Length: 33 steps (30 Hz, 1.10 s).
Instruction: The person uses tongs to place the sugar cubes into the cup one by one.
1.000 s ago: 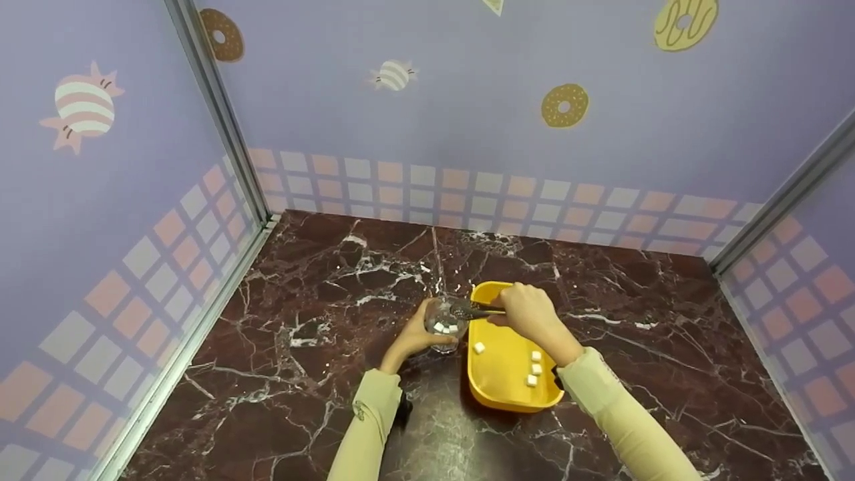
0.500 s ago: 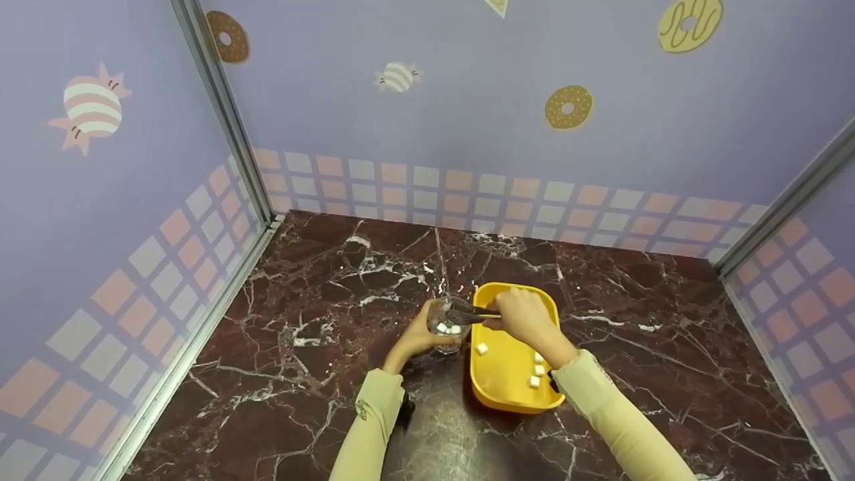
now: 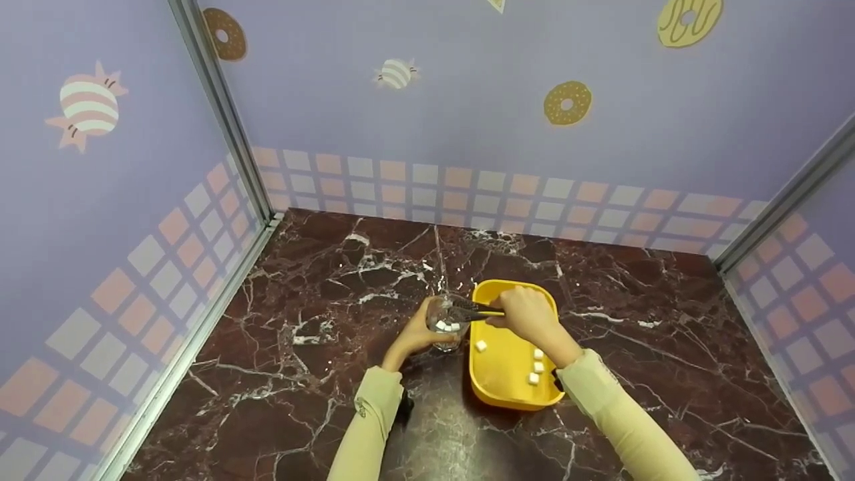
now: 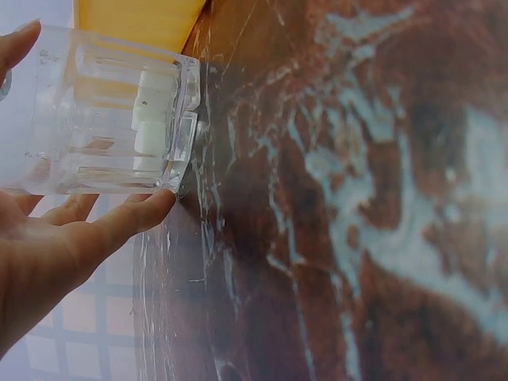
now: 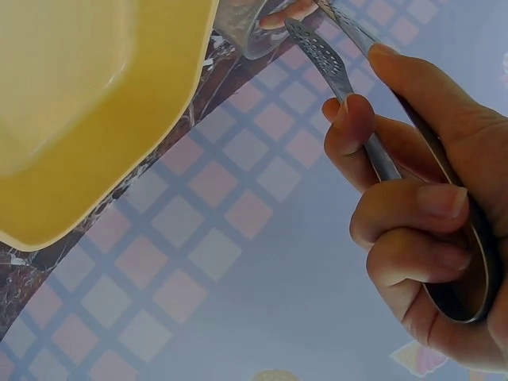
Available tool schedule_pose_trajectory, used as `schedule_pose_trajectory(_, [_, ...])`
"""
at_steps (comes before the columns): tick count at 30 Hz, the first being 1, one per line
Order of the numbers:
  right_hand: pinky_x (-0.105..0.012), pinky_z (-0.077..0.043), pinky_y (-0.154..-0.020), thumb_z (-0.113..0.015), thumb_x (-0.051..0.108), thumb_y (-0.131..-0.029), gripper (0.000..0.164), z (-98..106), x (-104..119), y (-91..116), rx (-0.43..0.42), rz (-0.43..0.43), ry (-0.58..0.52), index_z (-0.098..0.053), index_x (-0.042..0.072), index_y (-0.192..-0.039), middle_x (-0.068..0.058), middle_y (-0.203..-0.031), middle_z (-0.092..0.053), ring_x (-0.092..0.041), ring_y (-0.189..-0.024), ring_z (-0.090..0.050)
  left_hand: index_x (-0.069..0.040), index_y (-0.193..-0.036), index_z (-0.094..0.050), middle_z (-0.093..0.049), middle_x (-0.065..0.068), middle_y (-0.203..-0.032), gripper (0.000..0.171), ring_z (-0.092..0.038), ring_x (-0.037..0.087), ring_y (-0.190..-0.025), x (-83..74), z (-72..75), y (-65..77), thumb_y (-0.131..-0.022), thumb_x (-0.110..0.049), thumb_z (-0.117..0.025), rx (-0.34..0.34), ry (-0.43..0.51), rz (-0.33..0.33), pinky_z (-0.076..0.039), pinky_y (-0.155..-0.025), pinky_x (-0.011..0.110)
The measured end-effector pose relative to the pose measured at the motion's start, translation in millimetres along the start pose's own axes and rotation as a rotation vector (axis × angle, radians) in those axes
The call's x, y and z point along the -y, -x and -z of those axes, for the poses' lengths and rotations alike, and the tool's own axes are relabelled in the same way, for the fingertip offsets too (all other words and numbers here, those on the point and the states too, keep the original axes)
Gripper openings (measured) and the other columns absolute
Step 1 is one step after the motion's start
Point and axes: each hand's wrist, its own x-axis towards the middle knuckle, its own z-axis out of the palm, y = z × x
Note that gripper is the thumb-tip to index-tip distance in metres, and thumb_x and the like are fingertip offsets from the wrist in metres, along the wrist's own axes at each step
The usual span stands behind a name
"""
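Observation:
A clear cup (image 4: 59, 119) stands on the dark marbled table, with several white cubes (image 4: 151, 115) at its bottom. My left hand (image 3: 415, 335) holds it from the left, thumb on one side and fingers along the other. Metal tongs (image 5: 319, 57) with perforated tips are gripped in my right hand (image 5: 421, 198), fingers curled about both arms. Their tips reach over the cup's mouth and stand apart, with nothing visible between them in the right wrist view. In the head view, my right hand is above the yellow bin's far part.
The yellow bin (image 3: 501, 394) sits right beside the cup. Inside it lie a lone white cube (image 3: 481, 346) on the left and a short row of white cubes (image 3: 538, 367) on the right. White specks dot the table behind the cup. Patterned walls (image 3: 427, 113) enclose the table.
Both hands keep nearly the same place. The tongs' tips shift only slightly over the cup, and the whole head view moves a little.

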Motion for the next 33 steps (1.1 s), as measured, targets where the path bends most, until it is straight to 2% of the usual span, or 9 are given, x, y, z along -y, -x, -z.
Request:
schedule_pose_trajectory(4, [-0.042,-0.048,-0.051,-0.073,0.035,-0.068,0.018,2.1,-4.2,1.9,0.0,0.003,0.004,-0.07,0.017,-0.069,-0.001,-0.063,-0.065,-0.025,-0.058,-0.06,0.005,-0.131,-0.027,-0.036,0.033,-0.13,0.081,-0.039,0.048,-0.116,-4.2,-0.2,1.1,-0.066,-0.002,-0.075,0.002,-0.015,0.019,-0.031,-0.101,0.055])
schedule_pose_trajectory(8, [-0.042,-0.047,-0.048,-0.072,0.034,-0.07,0.017,4.5,-10.4,4.4,0.001,-0.003,-0.019,-0.069,0.018,-0.068,-0.001,-0.061,-0.064,-0.025,-0.057,-0.058,0.002,-0.132,-0.028,-0.037,0.032,-0.13,0.083,-0.04,0.047,-0.117,10.3,-0.6,-5.0,-0.064,-0.004,-0.077,-0.019,-0.03,0.018,-0.031,-0.102,0.054])
schedule_pose_trajectory(13, [-0.041,-0.046,-0.044,-0.071,0.034,-0.071,0.02,6.3,-20.2,7.4,0.003,-0.023,-0.042,-0.073,0.017,-0.081,-0.006,-0.071,-0.069,-0.027,-0.057,-0.06,-0.004,-0.132,-0.031,-0.041,0.027,-0.13,0.085,-0.041,0.041,-0.119,23.0,-0.8,-9.7,-0.062,-0.011,-0.079,-0.044,-0.076,0.017,-0.033,-0.102,0.05])
schedule_pose_trajectory(20, [-0.038,-0.044,-0.04,-0.072,0.034,-0.071,0.021,5.8,-34.5,14.2,0.002,-0.035,-0.031,-0.073,0.016,-0.083,-0.009,-0.069,-0.068,-0.026,-0.052,-0.058,-0.004,-0.131,-0.032,-0.042,0.026,-0.129,0.088,-0.043,0.04,-0.118,23.7,-1.3,-11.4,-0.059,-0.016,-0.082,-0.052,-0.1,0.016,-0.033,-0.103,0.049])
schedule_pose_trajectory(29, [-0.038,-0.042,-0.039,-0.073,0.033,-0.07,0.019,-1.2,-52.3,23.9,0.024,-0.079,-0.004,-0.071,0.014,-0.072,-0.007,-0.062,-0.065,-0.023,-0.048,-0.054,-0.005,-0.13,-0.032,-0.042,0.025,-0.13,0.086,-0.042,0.039,-0.119,25.2,-1.2,-11.7,-0.06,-0.014,-0.081,-0.052,-0.085,0.03,-0.032,-0.104,0.048])
schedule_pose_trajectory(33, [-0.04,-0.043,-0.04,-0.074,0.033,-0.068,0.021,-5.6,-61.1,26.7,0.041,-0.119,0.018,-0.069,0.013,-0.068,-0.008,-0.062,-0.064,-0.025,-0.05,-0.055,-0.004,-0.132,-0.03,-0.04,0.027,-0.13,0.086,-0.041,0.042,-0.119,22.4,-0.9,-9.8,-0.062,-0.01,-0.079,-0.038,-0.05,0.036,-0.032,-0.103,0.049])
